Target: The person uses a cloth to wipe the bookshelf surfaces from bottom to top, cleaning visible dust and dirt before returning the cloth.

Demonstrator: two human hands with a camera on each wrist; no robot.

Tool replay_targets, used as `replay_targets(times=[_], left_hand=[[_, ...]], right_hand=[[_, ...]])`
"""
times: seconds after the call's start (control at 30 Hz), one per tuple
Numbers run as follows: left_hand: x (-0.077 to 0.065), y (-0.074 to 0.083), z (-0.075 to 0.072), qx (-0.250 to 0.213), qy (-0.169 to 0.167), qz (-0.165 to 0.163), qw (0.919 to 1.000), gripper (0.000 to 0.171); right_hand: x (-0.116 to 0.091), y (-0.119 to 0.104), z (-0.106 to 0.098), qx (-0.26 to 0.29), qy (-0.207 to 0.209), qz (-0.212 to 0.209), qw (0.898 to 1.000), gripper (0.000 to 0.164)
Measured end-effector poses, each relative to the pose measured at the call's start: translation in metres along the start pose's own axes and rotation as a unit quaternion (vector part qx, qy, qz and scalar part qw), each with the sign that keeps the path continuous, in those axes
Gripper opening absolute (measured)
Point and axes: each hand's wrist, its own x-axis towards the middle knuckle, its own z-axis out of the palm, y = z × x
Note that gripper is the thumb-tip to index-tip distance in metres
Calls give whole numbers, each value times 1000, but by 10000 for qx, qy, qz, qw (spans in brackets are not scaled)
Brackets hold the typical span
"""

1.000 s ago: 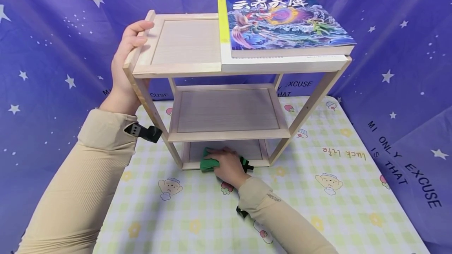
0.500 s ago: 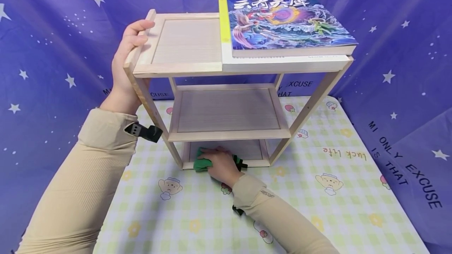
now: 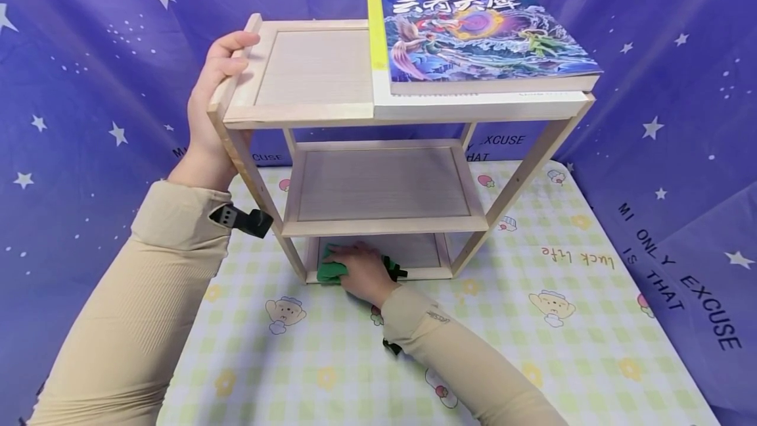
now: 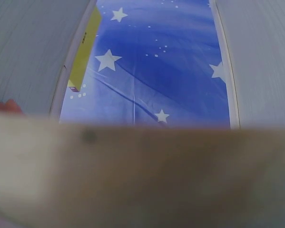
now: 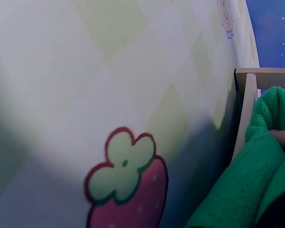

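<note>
A light wooden three-tier rack (image 3: 384, 225) stands upright on the table. My left hand (image 3: 207, 100) grips the left end of its top tier, fingertips over the side rail. In the left wrist view, a blurred wooden bar (image 4: 142, 166) fills the lower half and a fingertip (image 4: 9, 107) shows beside a panel. Down at the bottom tier, my right hand (image 3: 365, 273) holds a folded green cloth (image 3: 332, 272) against the panel near its left front edge. Close up in the right wrist view, the fluffy cloth (image 5: 247, 175) bunches around a finger (image 5: 284, 137).
On the right half of the top tier lies a blue illustrated book (image 3: 479, 38), stacked on a thicker white-and-yellow book (image 3: 377, 28). A checked cloth (image 3: 284, 367) covers the table. Behind and at both sides hangs a blue star-patterned curtain (image 3: 106, 38).
My right hand has slid left along the bottom tier with the green cloth, toward the left post. The left hand keeps its place on the rack.
</note>
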Motion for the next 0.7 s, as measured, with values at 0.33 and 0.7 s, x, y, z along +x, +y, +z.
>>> replay_targets(times=[0.33, 0.7], left_hand=[[0, 0, 0, 38, 12, 23, 10000, 28], [-1, 1, 1, -36, 41, -8, 10000, 27]], right_hand=[[7, -4, 2, -189, -87, 176, 9996, 41], [4, -3, 3, -992, -487, -147, 9938, 43]])
